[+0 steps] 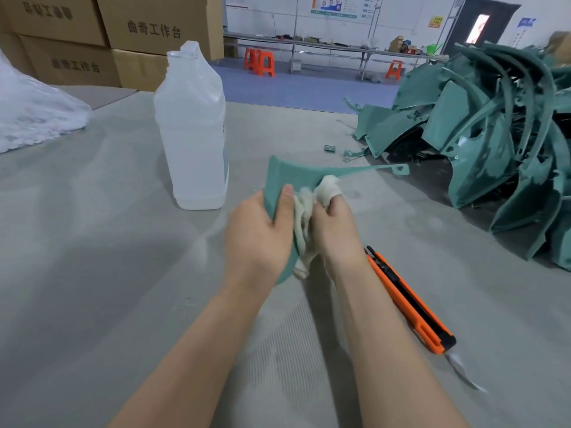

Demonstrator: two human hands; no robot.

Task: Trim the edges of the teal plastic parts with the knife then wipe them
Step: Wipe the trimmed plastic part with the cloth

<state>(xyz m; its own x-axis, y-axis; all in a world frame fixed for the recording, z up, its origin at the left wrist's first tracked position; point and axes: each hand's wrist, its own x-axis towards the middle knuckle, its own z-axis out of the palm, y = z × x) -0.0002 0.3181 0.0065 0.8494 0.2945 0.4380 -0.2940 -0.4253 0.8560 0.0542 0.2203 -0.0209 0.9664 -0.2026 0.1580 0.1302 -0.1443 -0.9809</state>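
Bare forearms (pixel 197 350) are reaching in from the near edge over the grey table mat (pixel 92 273), which is taking up most of the view. Pile of teal plastic parts (pixel 482 143) is sitting far right on the mat, curved panels tangled together. Cardboard boxes (pixel 77 41) are stacking up far left, with a clear plastic bag (pixel 31 112) lying just in front of them. Translucent plastic bottle (pixel 191 134) is standing upright left of centre, just left of the hands.

One teal part (pixel 293 174) is being held up at centre, above the mat, its thin strip pointing right toward the pile. Left hand (pixel 258 230) is gripping its left edge, thumb lying on the facing side, fingers hidden behind. Right hand (pixel 335 230) is curling its fingers round a white cloth (pixel 304 217) and pressing it against the part; the cloth is bunching over a fingertip.

Orange utility knife (pixel 411 304) is lying on the mat just right of the right forearm, untouched, its blade end pointing near and blurred. Small teal scrap (pixel 330 148) is lying between the held part and the pile.
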